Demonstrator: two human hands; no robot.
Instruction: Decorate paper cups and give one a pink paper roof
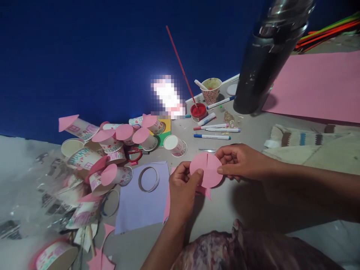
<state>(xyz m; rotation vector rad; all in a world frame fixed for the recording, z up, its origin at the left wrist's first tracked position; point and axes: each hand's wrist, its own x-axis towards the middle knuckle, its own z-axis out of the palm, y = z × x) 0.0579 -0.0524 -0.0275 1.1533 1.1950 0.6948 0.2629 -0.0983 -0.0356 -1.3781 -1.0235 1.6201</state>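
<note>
A pink paper disc (pixel 209 173) with a slit cut from its far edge toward the middle is held up between my two hands. My left hand (pixel 184 183) pinches its left side, thumb on top. At the disc's right edge, my right hand (pixel 239 163) grips it between thumb and fingers. Below the disc a pink paper scrap (pixel 206 192) shows in part. Just beyond the hands lies a slim metal tool (pixel 207 150), partly hidden, its kind unclear.
Decorated paper cups with pink paper cones (pixel 108 138) crowd the left. A tape roll (pixel 148 179) rests on purple paper (pixel 126 213). Several markers (pixel 212 137), a red paint pot (pixel 198 111) with a brush, and a tall dark flask (pixel 253 75) stand farther back. Pink sheet (pixel 317 86) lies right.
</note>
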